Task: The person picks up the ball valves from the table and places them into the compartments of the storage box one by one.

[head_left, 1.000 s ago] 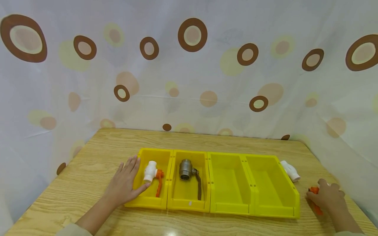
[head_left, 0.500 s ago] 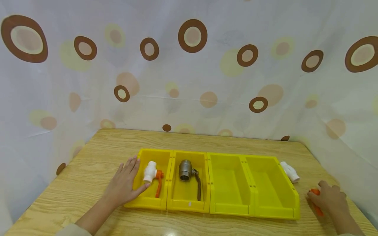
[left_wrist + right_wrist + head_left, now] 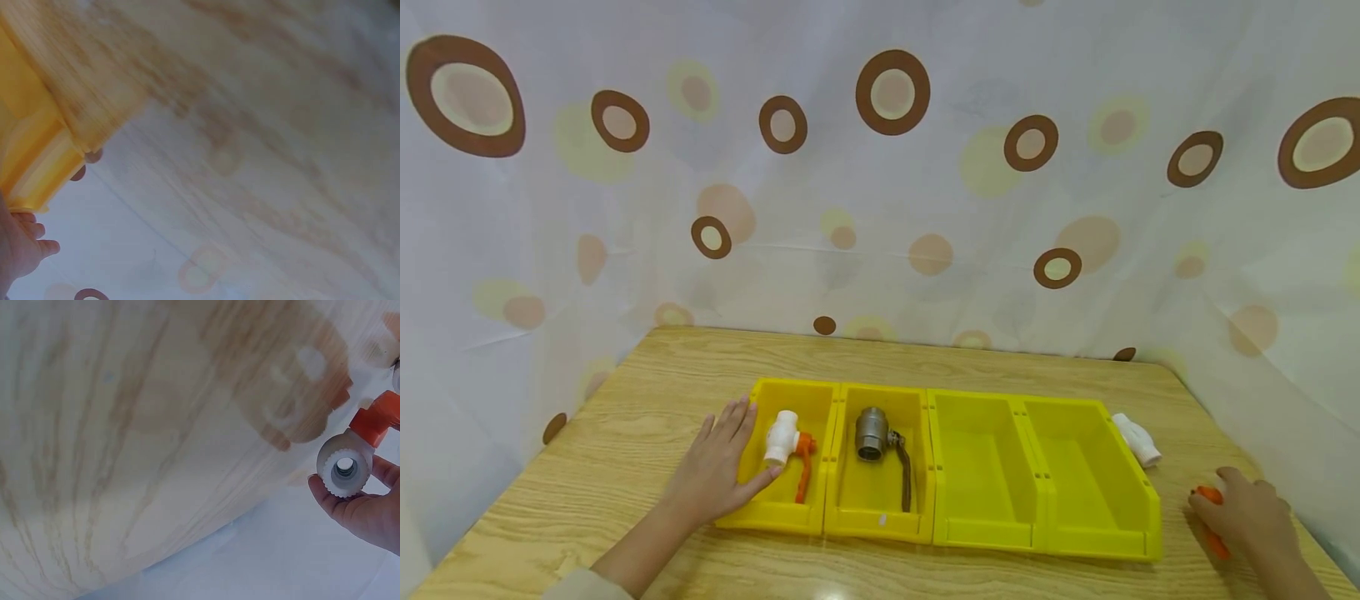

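Note:
At the right of the head view my right hand (image 3: pixel 1253 515) holds a white plastic ball valve with an orange handle (image 3: pixel 1213 533), its body mostly hidden by the hand there. The right wrist view shows the ribbed round end of that ball valve (image 3: pixel 344 472) between fingers and thumb. My left hand (image 3: pixel 718 462) rests along the left wall of the leftmost yellow bin (image 3: pixel 775 518), fingers straight and thumb over its side. Inside this bin lies another white ball valve (image 3: pixel 783 437) with an orange handle. A metal ball valve (image 3: pixel 872 433) lies in the neighbouring bin.
Two more yellow bins (image 3: pixel 985 531) continue the row to the right. A white valve (image 3: pixel 1137 439) lies beside the rightmost bin, partly behind its wall. The wooden table (image 3: pixel 700 354) ends at a patterned curtain (image 3: pixel 910 200) at the back and sides.
My right hand has shifted slightly right and toward the front with the orange-handled ball valve. The left hand and the bins have stayed in place.

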Demonstrator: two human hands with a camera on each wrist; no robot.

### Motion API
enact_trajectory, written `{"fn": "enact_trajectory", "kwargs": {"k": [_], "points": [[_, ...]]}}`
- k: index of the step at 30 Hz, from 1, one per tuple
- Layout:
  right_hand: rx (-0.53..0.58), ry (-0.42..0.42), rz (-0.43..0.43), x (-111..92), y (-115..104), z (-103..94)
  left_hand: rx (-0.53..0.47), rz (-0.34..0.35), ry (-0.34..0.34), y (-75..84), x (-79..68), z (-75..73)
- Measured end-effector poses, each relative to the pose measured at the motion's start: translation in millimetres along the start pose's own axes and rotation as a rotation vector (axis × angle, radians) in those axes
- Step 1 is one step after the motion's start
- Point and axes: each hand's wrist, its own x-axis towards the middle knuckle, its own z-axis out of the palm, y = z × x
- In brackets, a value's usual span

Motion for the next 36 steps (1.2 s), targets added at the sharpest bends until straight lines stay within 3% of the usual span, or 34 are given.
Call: {"fn": "enact_trajectory", "kwargs": {"k": [17, 31, 36], "points": [[0.005, 0.062, 0.026, -3.4, -2.1, -3.5, -0.016, -0.006, 0.005, -0.6, -0.2, 2.1], [0.042, 0.11, -0.005, -10.1, -21.7, -13.6, -0.02, -0.014, -0.005, -0.2, 0.0, 2.3], [0.076, 0.174, 0.01, -11.2, -28.1, -14.2, -0.018, -0.013, -0.003, -0.5, -0.2, 2.4]]}}
